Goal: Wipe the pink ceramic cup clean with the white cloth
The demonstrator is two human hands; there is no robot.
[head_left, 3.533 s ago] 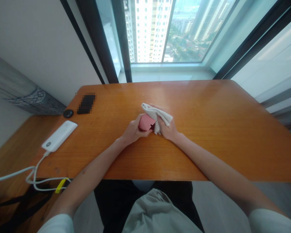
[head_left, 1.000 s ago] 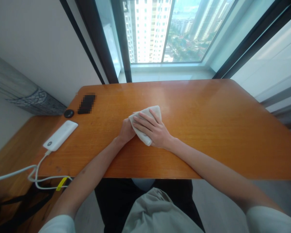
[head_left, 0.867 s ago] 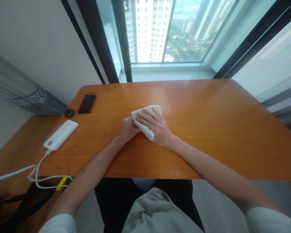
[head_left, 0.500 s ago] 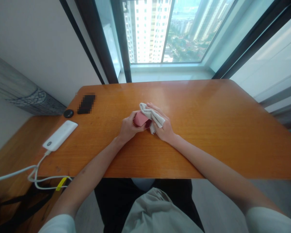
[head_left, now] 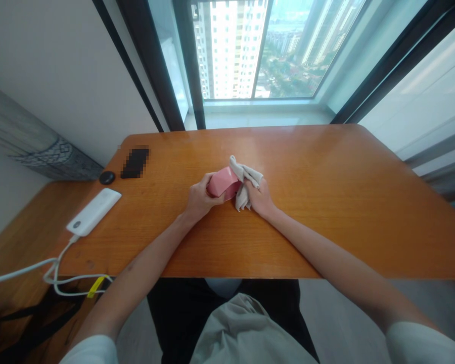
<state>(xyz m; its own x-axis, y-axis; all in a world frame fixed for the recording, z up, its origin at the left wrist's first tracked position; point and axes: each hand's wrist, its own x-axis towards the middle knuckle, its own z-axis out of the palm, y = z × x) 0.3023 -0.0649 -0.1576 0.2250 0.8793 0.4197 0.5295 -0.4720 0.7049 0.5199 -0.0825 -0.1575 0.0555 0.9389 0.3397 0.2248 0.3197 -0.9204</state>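
A pink, faceted, box-like object [head_left: 223,182] is held above the middle of the wooden table [head_left: 326,202]; its exact kind is not clear. My left hand [head_left: 200,198] is closed around its left side, thumb on the near side and fingers on the far side. In my right hand [head_left: 261,197] a pale grey cloth [head_left: 249,173] is bunched up, with one end sticking up and another hanging down. The cloth touches the right end of the pink object. My right fingers are partly hidden by the cloth.
At the table's left side lie a white power bank [head_left: 94,212] with a white cable [head_left: 56,273], a round black object [head_left: 107,177] and a blurred-out dark rectangle [head_left: 134,163]. A window [head_left: 258,50] stands behind the far edge.
My right hand has drawn slightly right and its fingers have curled in, bunching the cloth. More of the pink object's top shows now. My left hand has barely moved.
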